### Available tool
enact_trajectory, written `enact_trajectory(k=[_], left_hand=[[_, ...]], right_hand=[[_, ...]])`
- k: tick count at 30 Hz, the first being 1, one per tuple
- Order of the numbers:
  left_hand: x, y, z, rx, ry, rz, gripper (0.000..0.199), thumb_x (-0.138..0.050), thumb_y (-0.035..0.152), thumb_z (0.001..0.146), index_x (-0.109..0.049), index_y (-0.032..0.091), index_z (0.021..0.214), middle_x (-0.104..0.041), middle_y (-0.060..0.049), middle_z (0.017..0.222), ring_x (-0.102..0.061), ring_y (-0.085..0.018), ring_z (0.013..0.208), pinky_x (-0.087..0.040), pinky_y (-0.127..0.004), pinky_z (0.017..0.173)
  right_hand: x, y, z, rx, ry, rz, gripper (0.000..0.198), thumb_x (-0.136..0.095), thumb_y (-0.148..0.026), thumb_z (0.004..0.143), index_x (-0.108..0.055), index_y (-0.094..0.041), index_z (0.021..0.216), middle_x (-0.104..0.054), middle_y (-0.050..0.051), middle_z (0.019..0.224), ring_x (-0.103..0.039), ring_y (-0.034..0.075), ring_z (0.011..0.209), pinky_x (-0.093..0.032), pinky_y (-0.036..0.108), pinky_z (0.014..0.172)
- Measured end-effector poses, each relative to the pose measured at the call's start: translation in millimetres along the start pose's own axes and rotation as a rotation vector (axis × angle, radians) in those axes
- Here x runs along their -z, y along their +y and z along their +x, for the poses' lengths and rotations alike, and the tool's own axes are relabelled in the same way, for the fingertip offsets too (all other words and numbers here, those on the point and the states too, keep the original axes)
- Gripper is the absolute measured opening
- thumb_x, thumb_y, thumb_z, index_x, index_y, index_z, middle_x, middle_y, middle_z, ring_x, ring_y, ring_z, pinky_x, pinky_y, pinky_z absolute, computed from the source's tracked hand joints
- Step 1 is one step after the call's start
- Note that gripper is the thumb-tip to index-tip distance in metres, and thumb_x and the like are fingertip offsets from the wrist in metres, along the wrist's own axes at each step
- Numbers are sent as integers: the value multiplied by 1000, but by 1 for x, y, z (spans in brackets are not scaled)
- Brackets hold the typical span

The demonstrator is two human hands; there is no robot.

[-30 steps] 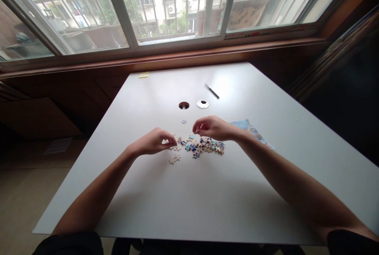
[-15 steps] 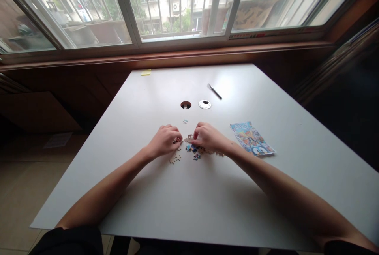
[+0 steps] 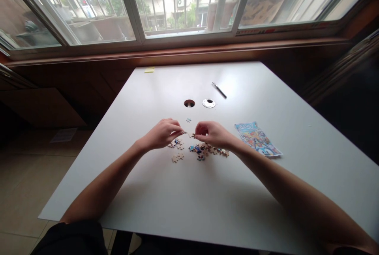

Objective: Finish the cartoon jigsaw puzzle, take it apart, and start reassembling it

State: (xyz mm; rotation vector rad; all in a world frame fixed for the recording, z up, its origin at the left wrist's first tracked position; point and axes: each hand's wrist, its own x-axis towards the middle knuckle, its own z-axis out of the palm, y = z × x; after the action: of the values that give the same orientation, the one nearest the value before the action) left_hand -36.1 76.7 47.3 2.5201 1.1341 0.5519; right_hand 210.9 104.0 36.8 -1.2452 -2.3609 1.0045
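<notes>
Above a scatter of jigsaw pieces on the white table [image 3: 166, 192], my left hand [image 3: 163, 133] pinches a small jigsaw piece [image 3: 184, 132] between thumb and fingers. Facing it, my right hand [image 3: 213, 134] is closed in a pinch on another jigsaw piece [image 3: 193, 135]. Under and in front of the right hand lies a pile of jigsaw pieces [image 3: 204, 150], blue, dark and tan. A smaller cluster of pieces [image 3: 177, 143] sits below my left hand, and tan pieces [image 3: 177, 158] lie nearer to me. One light blue piece [image 3: 188, 120] rests apart, beyond the hands.
A colourful printed sheet [image 3: 257, 138] lies right of my right hand. Farther back are a round cable hole [image 3: 189, 104], its silver cover [image 3: 209, 103], a pen [image 3: 219, 90] and a yellow sticky note [image 3: 149, 70]. A window [image 3: 183, 6] stands behind the table.
My left hand has lifted off the small cluster, uncovering it, and now holds a piece out toward my right hand. The whole view has shifted slightly.
</notes>
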Motion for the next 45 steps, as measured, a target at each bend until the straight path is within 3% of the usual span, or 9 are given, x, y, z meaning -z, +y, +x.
enact_trajectory(k=[6,10,15,20,24,27,32,38,45], left_hand=[[32,-2,-14,15,-235,-18,15,-64,29,92,-77,22,97,-70,-5,93,-64,-16,80,-45,-26,72],[15,19,-17,-10,-344,19,11,-74,25,83,-70,19,75,-66,-2,79,-60,-14,70,-39,-25,61],[-7,41,-19,10,-417,100,12,-68,9,81,-62,17,76,-66,-2,84,-60,-15,73,-37,-26,58],[-5,38,-16,-10,-327,186,3,-63,16,88,-64,18,85,-65,-5,90,-61,-19,82,-44,-29,64],[-33,41,-7,-151,-92,145,32,-63,34,94,-60,22,124,-63,-11,119,-58,-26,109,-50,-40,91],[-58,43,-5,-208,-64,117,30,-62,34,95,-61,25,124,-58,-11,132,-55,-28,115,-48,-44,97],[-58,31,-6,-126,-82,-38,12,-56,20,97,-67,22,102,-66,-8,111,-59,-21,103,-51,-34,87],[-38,24,-2,74,-12,-228,15,-58,20,94,-65,20,107,-71,-3,93,-62,-13,75,-50,-25,73],[-25,20,0,229,-14,-360,21,-56,31,96,-70,19,105,-74,-3,89,-68,-14,77,-53,-24,73]], right_hand=[[11,7,1,118,-93,-105,28,-62,-26,85,-70,-21,111,-73,5,94,-66,17,83,-50,30,76],[33,12,-3,147,-202,-266,20,-63,-29,84,-70,-20,101,-71,7,99,-63,20,89,-48,33,77],[63,29,-11,-27,-287,-361,16,-68,-34,78,-66,-21,88,-69,6,90,-61,20,76,-43,30,63],[53,33,-17,-36,-357,-363,38,-79,-35,65,-63,-22,97,-66,6,95,-60,21,78,-42,28,58],[35,23,-13,73,-314,-347,20,-75,-22,66,-67,-20,84,-65,5,86,-58,19,76,-41,27,62],[35,20,-8,109,-313,-293,7,-67,-13,71,-68,-19,75,-65,1,76,-56,14,68,-40,25,62],[52,23,-9,94,-234,-207,13,-61,-13,80,-71,-20,85,-71,1,80,-61,13,70,-43,24,64],[66,28,-11,14,-189,-124,17,-66,-19,80,-69,-19,96,-73,3,84,-64,15,72,-46,25,61],[63,36,-10,92,-241,-219,16,-65,-17,78,-73,-21,91,-72,2,84,-62,14,72,-44,26,63]])
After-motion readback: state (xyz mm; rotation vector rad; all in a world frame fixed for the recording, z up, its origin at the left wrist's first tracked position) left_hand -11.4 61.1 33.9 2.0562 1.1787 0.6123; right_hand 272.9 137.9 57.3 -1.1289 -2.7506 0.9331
